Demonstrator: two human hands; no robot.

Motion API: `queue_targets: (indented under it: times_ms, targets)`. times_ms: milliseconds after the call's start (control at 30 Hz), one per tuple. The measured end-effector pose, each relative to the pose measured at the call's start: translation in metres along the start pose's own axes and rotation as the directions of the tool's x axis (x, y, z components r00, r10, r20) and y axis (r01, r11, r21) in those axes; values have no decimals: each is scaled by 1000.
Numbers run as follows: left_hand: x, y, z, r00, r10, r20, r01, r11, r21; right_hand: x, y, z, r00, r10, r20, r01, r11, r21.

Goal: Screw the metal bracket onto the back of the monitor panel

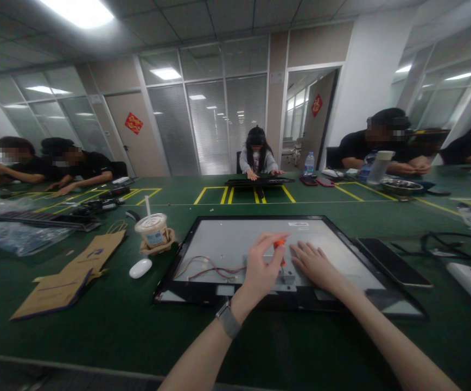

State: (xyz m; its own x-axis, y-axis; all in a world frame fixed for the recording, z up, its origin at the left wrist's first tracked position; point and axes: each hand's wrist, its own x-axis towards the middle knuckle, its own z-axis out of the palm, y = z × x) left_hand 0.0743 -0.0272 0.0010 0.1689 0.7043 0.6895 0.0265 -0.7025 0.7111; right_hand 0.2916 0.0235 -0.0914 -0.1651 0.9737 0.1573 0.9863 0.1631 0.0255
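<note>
A flat monitor panel [227,239] lies face down on the green table in front of me, its grey metal back up and a bundle of thin coloured wires [203,269] running across the left part. My left hand [262,269] is closed around an orange-handled screwdriver [279,245], held upright over a small metal bracket near the panel's lower middle. My right hand [314,263] lies flat on the panel just to the right, fingers stretched out, holding nothing. A grey watch sits on my left wrist.
A drink cup with a straw [152,228], a white mouse [140,267] and a brown paper bag [72,271] lie to the left. A dark phone [392,262] and cables [447,241] are on the right. Several other people work at the far side and ends of the table.
</note>
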Motion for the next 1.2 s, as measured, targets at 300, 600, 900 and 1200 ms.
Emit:
queue_targets:
  times_ms: [300, 600, 900, 1200]
  targets:
    - [-1, 2, 1, 995, -24, -97, 30, 998, 60, 0, 2, 2, 1000, -13, -4, 13, 1000, -8]
    - [2, 0, -1, 997, 4, -71, 0, 998, 60, 0, 3, 1, 1000, -25, 7, 25, 999, -29]
    - [-1, 4, 0, 996, -1, -85, 6, 998, 58, 0, 4, 7, 999, -26, -44, 25, 999, -30]
    - [-2, 3, 1, 999, -24, -35, 25, 998, 50, 0, 3, 4, 1000, -19, -21, 19, 1000, 4]
